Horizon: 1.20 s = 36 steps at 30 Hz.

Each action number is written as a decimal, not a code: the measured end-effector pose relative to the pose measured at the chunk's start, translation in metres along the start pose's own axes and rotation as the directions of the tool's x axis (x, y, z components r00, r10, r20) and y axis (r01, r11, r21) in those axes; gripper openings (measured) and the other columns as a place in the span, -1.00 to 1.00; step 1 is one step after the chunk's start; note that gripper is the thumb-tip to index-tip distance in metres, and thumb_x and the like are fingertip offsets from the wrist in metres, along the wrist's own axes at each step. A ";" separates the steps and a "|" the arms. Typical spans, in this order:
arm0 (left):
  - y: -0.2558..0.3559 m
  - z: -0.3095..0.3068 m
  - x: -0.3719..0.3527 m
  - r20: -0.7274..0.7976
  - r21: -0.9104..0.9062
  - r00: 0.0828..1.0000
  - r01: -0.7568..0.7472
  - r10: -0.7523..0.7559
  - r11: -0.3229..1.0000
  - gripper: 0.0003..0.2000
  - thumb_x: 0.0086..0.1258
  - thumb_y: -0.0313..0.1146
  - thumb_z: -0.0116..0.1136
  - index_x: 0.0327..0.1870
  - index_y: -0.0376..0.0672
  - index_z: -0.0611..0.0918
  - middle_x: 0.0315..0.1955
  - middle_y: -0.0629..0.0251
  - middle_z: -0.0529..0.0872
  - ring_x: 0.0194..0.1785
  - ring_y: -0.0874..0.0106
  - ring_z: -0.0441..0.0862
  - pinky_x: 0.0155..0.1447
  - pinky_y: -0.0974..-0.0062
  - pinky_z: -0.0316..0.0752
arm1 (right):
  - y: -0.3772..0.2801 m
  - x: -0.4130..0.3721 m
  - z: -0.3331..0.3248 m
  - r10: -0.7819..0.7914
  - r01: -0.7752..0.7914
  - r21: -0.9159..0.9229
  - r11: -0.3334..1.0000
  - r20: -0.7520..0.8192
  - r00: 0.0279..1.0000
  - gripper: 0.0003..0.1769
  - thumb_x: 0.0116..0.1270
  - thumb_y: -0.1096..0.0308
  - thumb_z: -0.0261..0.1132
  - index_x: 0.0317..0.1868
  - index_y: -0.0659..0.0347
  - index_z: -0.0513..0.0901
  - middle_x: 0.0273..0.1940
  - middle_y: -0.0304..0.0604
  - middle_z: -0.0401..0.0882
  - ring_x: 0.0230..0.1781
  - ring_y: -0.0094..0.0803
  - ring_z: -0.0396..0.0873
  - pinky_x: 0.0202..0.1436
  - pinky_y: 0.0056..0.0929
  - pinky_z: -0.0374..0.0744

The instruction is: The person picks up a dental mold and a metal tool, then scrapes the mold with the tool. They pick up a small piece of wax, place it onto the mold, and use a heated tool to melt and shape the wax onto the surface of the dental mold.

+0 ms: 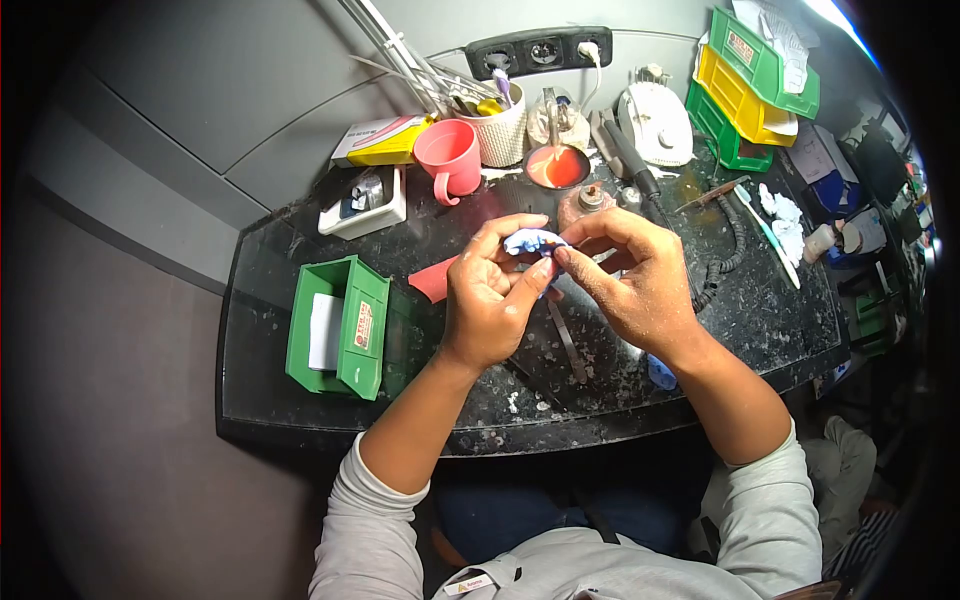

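A small blue-and-white piece [528,241], which looks like a dental cast with wax on it, is held up over the middle of the bench. My left hand [486,305] grips it from the left between fingers and thumb. From the other side, my right hand [637,285] pinches its right end with thumb and fingertips. Fingers cover its lower part. Below the hands, a flat metal spatula [567,345] lies on the bench. A blue lump [661,372] sits under my right wrist, and a red sheet [429,284] lies beside my left hand.
A green bin [368,340] stands at the left of the dusty black bench [450,420]. Along the back are a pink mug [447,155], a woven pot [500,135], a red-filled dish [558,167] and a white device [655,125]. A toothbrush [770,238] and stacked bins [745,95] are right.
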<state>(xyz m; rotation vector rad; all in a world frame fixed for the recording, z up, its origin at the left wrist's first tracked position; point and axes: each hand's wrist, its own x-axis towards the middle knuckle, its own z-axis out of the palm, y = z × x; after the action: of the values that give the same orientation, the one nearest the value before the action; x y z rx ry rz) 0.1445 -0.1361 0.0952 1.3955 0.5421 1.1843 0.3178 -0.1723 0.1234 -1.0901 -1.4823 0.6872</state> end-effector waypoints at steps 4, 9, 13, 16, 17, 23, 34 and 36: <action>0.000 -0.001 0.000 -0.002 0.001 1.000 0.008 -0.008 1.000 -0.63 0.47 -0.68 0.14 0.28 -0.34 0.49 0.01 0.19 0.66 0.04 0.49 0.69 -0.01 0.53 0.76 | 0.001 0.000 0.000 -0.004 0.004 -0.012 1.000 0.003 1.000 -0.86 0.30 0.58 0.44 -0.15 0.43 0.72 -0.22 -0.05 0.75 -0.26 -0.43 0.78 -0.25 -0.50 0.79; 0.001 -0.001 -0.001 0.003 -0.008 1.000 0.015 -0.015 1.000 -0.63 0.47 -0.68 0.14 0.28 -0.34 0.49 0.01 0.19 0.66 0.04 0.50 0.68 -0.01 0.53 0.75 | 0.002 0.000 0.000 -0.016 0.016 -0.023 1.000 0.001 1.000 -0.85 0.29 0.58 0.45 -0.15 0.42 0.72 -0.21 -0.06 0.75 -0.25 -0.43 0.78 -0.25 -0.49 0.79; -0.003 -0.004 0.000 0.010 0.014 1.000 -0.002 0.002 1.000 -0.62 0.47 -0.70 0.12 0.29 -0.34 0.49 0.00 0.20 0.67 0.07 0.52 0.67 0.06 0.55 0.69 | -0.001 0.000 -0.001 -0.012 0.012 -0.029 0.999 0.012 1.000 -0.84 0.28 0.58 0.46 -0.15 0.42 0.72 -0.20 -0.07 0.75 -0.24 -0.44 0.78 -0.25 -0.51 0.78; -0.004 -0.003 0.003 0.015 0.023 0.997 -0.075 0.075 0.997 -0.58 0.46 -0.73 0.10 0.33 -0.34 0.48 0.02 0.20 0.66 0.10 0.51 0.65 0.13 0.52 0.64 | -0.001 0.000 -0.001 -0.067 0.068 -0.031 0.997 0.029 0.997 -0.83 0.26 0.58 0.48 -0.15 0.39 0.72 -0.19 -0.09 0.74 -0.25 -0.45 0.78 -0.25 -0.53 0.77; -0.004 -0.003 0.003 0.015 0.024 0.997 -0.075 0.075 0.997 -0.58 0.46 -0.73 0.10 0.33 -0.34 0.48 0.02 0.20 0.66 0.10 0.51 0.65 0.13 0.52 0.64 | -0.001 0.000 -0.001 -0.107 0.109 -0.050 0.993 0.033 0.994 -0.82 0.25 0.58 0.48 -0.15 0.37 0.72 -0.19 -0.10 0.73 -0.25 -0.45 0.77 -0.25 -0.53 0.77; -0.002 -0.004 0.008 -0.107 -0.041 0.989 -0.111 0.106 0.993 -0.34 0.42 -0.70 0.13 0.53 -0.33 0.19 0.05 0.15 0.63 0.06 0.48 0.64 0.15 0.47 0.61 | 0.002 0.000 0.000 -0.126 0.133 -0.070 0.989 0.087 0.988 -0.81 0.22 0.59 0.49 -0.15 0.34 0.71 -0.18 -0.12 0.70 -0.25 -0.45 0.76 -0.25 -0.53 0.77; 0.005 -0.031 0.013 0.112 -0.373 0.979 0.198 -0.168 0.906 -0.39 0.18 -0.49 -0.09 0.34 -0.48 0.50 -0.21 0.01 0.76 -0.33 0.44 0.63 -0.16 0.53 0.58 | 0.001 0.000 0.000 -0.105 0.109 -0.054 0.993 0.080 0.991 -0.77 0.23 0.56 0.52 -0.11 0.34 0.70 -0.12 -0.12 0.70 -0.22 -0.48 0.74 -0.24 -0.55 0.76; 0.008 -0.026 0.011 0.071 -0.357 0.977 0.215 -0.203 0.909 -0.37 0.14 -0.47 -0.11 0.33 -0.54 0.51 -0.25 0.04 0.75 -0.36 0.45 0.61 -0.26 0.54 0.58 | 0.001 0.000 -0.001 -0.101 0.106 -0.044 0.993 0.106 0.989 -0.75 0.22 0.55 0.53 -0.10 0.34 0.70 -0.12 -0.13 0.70 -0.21 -0.49 0.73 -0.23 -0.55 0.76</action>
<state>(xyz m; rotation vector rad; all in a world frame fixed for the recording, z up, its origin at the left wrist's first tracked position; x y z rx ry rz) 0.1238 -0.1162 0.1017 1.0109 0.4120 1.0245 0.3187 -0.1717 0.1227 -1.0204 -1.6402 0.6451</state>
